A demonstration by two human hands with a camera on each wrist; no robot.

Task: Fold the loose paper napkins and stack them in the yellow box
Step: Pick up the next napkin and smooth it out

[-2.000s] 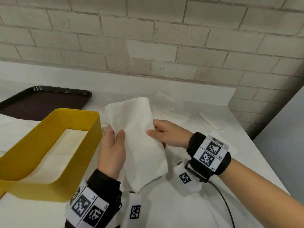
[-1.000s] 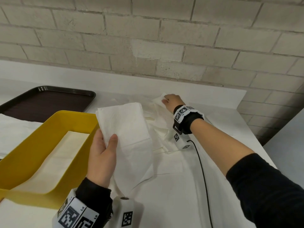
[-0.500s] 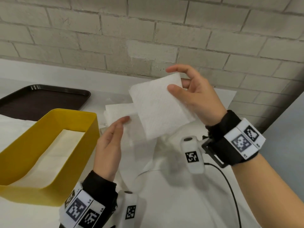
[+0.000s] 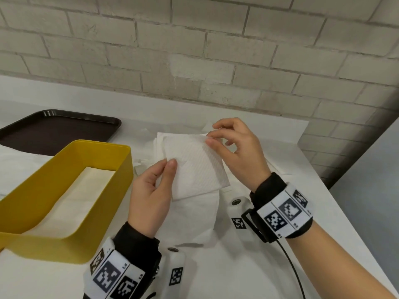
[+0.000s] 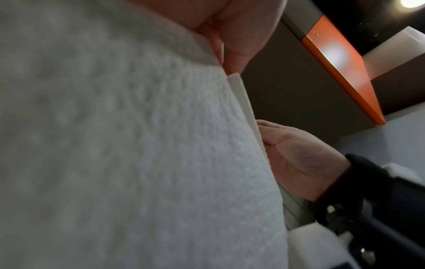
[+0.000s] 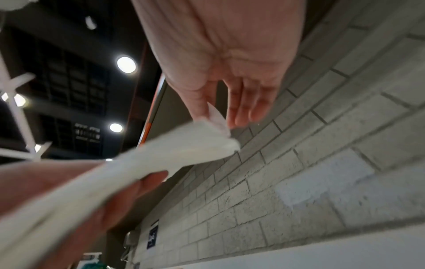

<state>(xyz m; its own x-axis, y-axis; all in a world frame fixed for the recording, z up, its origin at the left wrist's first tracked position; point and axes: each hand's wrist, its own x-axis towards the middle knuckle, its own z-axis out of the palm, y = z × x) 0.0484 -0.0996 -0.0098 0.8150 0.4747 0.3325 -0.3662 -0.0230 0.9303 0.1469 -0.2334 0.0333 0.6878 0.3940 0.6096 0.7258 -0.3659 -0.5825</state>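
Napkin [image 4: 194, 167] at frame centre, above counter [image 4: 248, 266], right of yellow box [image 4: 90, 203]. Left hand [image 4: 151, 197] pinches lower-left edge; right hand [image 4: 239, 152] pinches upper-right corner. Judged light, limp, tearable: hold corners.

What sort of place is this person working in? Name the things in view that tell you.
Probably a canteen or food-service area, though that is a guess: a dark serving tray lies on a white counter, paper napkins go into a yellow box, against a painted block wall.

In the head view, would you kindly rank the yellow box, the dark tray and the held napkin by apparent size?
1. yellow box
2. dark tray, partly cut off and farther away, so unsure
3. held napkin
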